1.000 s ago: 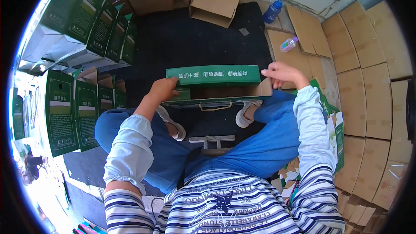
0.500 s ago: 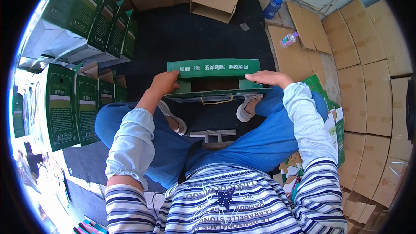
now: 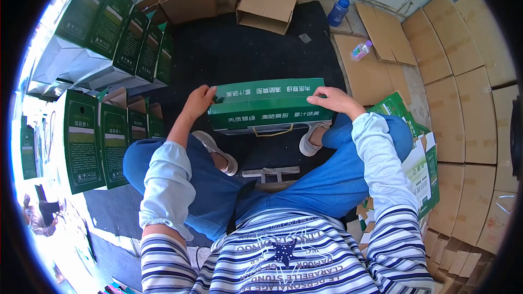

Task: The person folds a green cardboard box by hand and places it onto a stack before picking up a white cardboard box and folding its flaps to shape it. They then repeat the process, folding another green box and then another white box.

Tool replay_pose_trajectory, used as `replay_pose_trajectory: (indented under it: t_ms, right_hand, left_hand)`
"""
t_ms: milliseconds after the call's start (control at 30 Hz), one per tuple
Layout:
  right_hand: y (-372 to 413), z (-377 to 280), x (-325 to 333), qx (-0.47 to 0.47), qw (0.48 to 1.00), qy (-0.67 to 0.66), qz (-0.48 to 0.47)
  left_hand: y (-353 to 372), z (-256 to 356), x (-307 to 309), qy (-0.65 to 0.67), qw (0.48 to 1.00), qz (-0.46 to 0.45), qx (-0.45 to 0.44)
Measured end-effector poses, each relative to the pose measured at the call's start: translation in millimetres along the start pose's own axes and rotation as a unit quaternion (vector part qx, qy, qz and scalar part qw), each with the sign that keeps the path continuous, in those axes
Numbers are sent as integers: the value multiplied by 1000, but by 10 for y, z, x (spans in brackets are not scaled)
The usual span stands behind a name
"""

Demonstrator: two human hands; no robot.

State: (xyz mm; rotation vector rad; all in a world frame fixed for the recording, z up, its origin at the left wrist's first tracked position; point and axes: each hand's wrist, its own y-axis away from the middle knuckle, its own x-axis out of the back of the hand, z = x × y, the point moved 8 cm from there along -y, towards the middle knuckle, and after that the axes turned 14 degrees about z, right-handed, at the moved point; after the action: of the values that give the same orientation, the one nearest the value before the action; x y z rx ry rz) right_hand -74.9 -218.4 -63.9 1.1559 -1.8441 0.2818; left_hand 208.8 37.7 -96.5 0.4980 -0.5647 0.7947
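Note:
A long green carton with white lettering [image 3: 267,100] lies between my feet, and a yellow cord handle [image 3: 272,130] shows at its near side. Both long top flaps cover the opening. At the carton's left end, my left hand [image 3: 199,101] has its fingers and thumb closed on the corner. My right hand [image 3: 335,100] grips the right end, thumb and fingertips pressed on the flaps near the edge. The fingers' undersides are hidden.
Green cartons stand in rows on the left [image 3: 83,136]. Brown boxes [image 3: 444,114] are stacked along the right. An open brown box [image 3: 267,5], a blue bottle [image 3: 338,12] and a small clear bottle [image 3: 360,50] sit farther off. Flat green cartons [image 3: 427,177] lie by my right knee.
The near flap has folded over, covering the gap in the carton's top and showing its lettering. My left hand has shifted slightly left to the corner; my right hand stays at the right end.

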Motion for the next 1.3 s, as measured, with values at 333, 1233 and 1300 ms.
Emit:
replay_pose_trajectory:
  t_ms: [333,1233,1300]
  right_hand:
    - [-37,-15,61,-31,988,91,121]
    - [-328,927,-494,-144,939,-239,201]
    - [-411,930,-437,-143,944,-221,198]
  left_hand:
    - [744,726,-410,-343,887,8,-311]
    - [322,-539,-352,101,966,190,145]
    - [341,-503,-366,133,962,193,139]
